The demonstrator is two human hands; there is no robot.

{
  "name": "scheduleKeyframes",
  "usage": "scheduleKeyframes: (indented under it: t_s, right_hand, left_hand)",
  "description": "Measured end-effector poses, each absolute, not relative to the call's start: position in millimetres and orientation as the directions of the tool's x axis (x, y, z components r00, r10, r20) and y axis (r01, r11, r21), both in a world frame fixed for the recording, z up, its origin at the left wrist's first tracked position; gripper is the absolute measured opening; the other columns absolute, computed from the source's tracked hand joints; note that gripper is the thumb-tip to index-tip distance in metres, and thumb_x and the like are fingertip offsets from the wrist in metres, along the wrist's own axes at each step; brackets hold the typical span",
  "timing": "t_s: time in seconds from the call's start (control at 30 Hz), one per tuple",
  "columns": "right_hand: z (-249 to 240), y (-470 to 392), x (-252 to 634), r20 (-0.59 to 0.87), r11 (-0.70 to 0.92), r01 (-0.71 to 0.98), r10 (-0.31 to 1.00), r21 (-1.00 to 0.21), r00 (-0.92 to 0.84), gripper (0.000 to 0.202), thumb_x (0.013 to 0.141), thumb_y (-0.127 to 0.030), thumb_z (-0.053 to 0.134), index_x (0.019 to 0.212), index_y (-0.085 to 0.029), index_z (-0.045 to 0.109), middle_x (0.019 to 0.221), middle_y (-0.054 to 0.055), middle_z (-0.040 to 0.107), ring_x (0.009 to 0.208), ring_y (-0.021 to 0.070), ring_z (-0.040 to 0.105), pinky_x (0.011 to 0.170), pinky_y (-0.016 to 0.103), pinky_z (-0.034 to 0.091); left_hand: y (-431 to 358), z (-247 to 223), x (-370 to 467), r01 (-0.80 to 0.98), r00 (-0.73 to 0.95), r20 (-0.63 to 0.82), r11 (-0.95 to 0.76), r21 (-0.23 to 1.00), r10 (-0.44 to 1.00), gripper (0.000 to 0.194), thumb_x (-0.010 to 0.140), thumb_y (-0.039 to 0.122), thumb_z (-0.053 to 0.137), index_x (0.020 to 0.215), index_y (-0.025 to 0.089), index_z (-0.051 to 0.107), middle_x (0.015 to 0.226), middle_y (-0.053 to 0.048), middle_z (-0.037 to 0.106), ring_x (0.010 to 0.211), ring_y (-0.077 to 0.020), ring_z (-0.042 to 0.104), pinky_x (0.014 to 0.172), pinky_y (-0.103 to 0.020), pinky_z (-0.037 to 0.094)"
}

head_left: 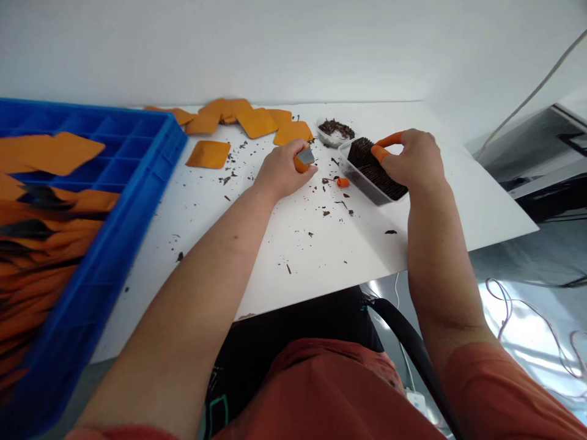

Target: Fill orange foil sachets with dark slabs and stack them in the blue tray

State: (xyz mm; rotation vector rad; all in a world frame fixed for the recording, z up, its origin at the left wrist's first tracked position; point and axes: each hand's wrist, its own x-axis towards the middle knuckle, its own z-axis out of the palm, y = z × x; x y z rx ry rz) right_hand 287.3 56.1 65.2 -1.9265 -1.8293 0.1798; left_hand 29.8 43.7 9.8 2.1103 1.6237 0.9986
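Note:
My left hand [287, 168] is closed around a small orange-and-grey piece [304, 159], held just above the white table. Orange covers sit on the thumb and index finger of my right hand [410, 156]. Those two fingertips come together over a clear plastic box [367, 187] packed with a row of thin dark pieces [373, 171]. Whatever lies between the fingertips is too small to make out. Between my hands, a short orange finger cover [342, 183] lies on the table, next to the box.
Several orange squares [257, 122] lie along the back wall. A round tub [337, 132] holds dark scraps, and crumbs litter the white table [275, 244]. At left stands a blue divided crate [132, 189] with orange and black pieces. Cables [509, 299] trail on the floor at right.

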Motion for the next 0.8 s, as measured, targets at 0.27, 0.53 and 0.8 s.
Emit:
scheduleKeyframes:
  t_s: [0.27,0.53,0.8]
  right_hand:
    - [67,52,280,0.237,0.026,0.895,0.967,-0.445,0.090,0.020,0.092,-0.031,0.072,0.109,-0.024,0.080,0.103,0.011,0.064,0.126,0.0355,0.058,0.114,0.059,0.046]
    - [61,52,284,0.473,0.307,0.815,0.880,-0.491,-0.046,0.019,0.094,-0.029,0.068,0.110,-0.026,0.078,0.124,0.007,0.073,0.130,0.0313,0.061,0.118,0.055,0.047]
    - [68,-7,249,0.772,0.821,0.054,0.554,-0.568,-0.312,0.018,0.091,-0.027,0.078,0.105,-0.038,0.081,0.107,-0.002,0.077,0.096,0.0185,0.071,0.091,0.040,0.061]
  left_hand:
    - [43,9,30,0.735,0.125,0.342,-0.318,0.599,0.931,0.019,0.088,0.027,0.078,0.097,0.022,0.062,0.098,-0.004,0.073,0.092,-0.0239,0.068,0.088,-0.040,0.055]
    - [44,8,28,0.736,0.124,0.321,-0.304,0.605,0.939,0.018,0.089,0.029,0.077,0.100,0.021,0.065,0.102,-0.006,0.075,0.099,-0.0258,0.070,0.088,-0.040,0.054]
    - [44,8,30,0.712,0.123,0.339,-0.321,0.625,0.933,0.014,0.087,0.024,0.074,0.094,0.021,0.064,0.098,-0.004,0.075,0.090,-0.0234,0.067,0.080,-0.038,0.050]
